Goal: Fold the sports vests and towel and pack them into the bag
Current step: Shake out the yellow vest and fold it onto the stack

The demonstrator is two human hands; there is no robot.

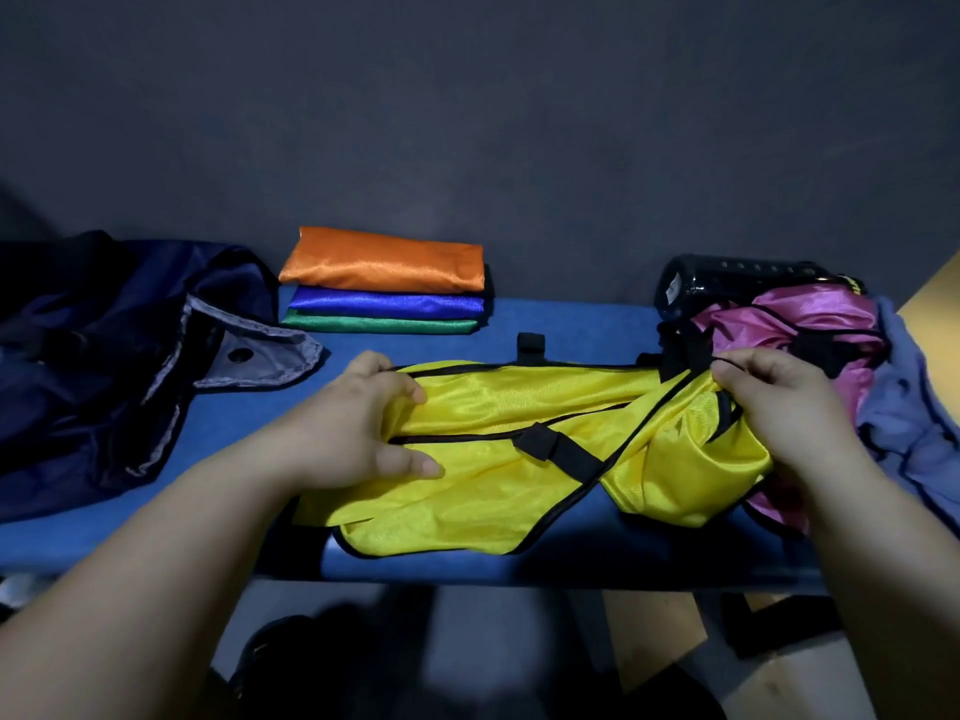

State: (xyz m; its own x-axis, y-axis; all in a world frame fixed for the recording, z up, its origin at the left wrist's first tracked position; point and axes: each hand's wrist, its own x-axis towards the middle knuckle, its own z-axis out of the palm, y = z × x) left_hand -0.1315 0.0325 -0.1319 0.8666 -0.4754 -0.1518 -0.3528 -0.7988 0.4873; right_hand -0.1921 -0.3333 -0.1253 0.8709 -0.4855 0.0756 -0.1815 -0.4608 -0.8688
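Nearest, the yellow vest (519, 407) lies half twisted across the front of the blue desk (571, 324), its lower hem close to the desk's edge. That slick fabric could slide off the front, or the crossed black straps could get trapped inside the fold, if the ends are pulled unevenly. The left hand (358, 418) grips the vest's left end, fabric bunched between curled fingers and thumb. The right hand (769, 402) pinches the black trim at the right end, wrist raised, both forearms reaching in from below. Beyond the right hand sit an unfolded pink vest (795, 324) and a grey-blue towel (914, 407). The navy bag (104, 356) slumps open at the left. Farthest back, orange, blue and green vests form a folded stack (384, 288).
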